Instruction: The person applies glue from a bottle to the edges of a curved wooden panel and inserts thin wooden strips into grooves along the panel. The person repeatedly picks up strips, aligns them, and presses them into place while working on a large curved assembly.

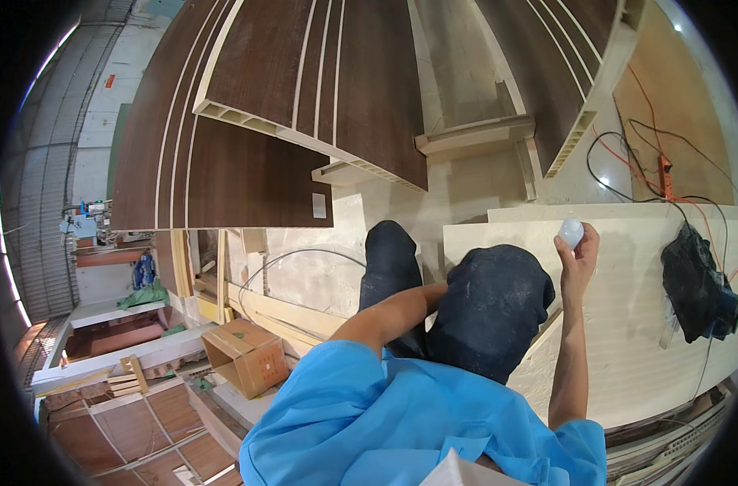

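My right hand (578, 255) is raised beyond my right knee, over a pale board (620, 324). Its fingers are closed round a small, whitish, rounded object (571, 233), whose exact kind I cannot make out. My left forearm reaches in between my dark-trousered knees. The left hand itself is hidden behind the right knee, so what it touches does not show.
Dark brown panels (377, 89) with pale stripes lean ahead. A wooden crosspiece (476, 138) stands between them. To the right lie a black plastic bag (693, 279), cables and an orange power strip (666, 176). An open cardboard box (251, 356) is at left.
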The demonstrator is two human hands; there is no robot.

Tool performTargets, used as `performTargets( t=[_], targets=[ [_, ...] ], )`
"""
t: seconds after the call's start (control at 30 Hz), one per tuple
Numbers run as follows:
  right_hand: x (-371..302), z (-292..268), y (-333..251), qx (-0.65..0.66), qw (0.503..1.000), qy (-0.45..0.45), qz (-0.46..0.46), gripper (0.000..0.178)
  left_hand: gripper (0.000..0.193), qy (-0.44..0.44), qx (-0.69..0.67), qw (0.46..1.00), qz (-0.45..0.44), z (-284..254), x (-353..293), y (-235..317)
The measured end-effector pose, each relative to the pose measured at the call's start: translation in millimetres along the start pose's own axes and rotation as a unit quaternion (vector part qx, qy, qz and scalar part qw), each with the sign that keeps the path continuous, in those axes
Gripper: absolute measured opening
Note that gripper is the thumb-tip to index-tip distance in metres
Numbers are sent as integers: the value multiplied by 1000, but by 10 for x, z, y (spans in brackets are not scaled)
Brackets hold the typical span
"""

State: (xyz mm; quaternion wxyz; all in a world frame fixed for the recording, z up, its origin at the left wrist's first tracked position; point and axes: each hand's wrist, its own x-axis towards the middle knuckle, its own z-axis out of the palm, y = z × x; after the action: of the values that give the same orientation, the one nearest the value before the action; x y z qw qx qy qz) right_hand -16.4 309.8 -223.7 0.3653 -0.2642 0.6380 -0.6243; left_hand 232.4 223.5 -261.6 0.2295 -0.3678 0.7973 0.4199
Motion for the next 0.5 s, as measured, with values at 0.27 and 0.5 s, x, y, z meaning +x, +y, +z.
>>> performTargets(
  t=[0.27,0.5],
  targets=[
    [-160,332,-441,-42,995,89,-32,67,46,142,-143,973,116,-711,49,-508],
    [-436,1414,-1582,-89,975,187,-78,66,41,72,-188,977,75,-1419,-1252,-1231]
  ],
)
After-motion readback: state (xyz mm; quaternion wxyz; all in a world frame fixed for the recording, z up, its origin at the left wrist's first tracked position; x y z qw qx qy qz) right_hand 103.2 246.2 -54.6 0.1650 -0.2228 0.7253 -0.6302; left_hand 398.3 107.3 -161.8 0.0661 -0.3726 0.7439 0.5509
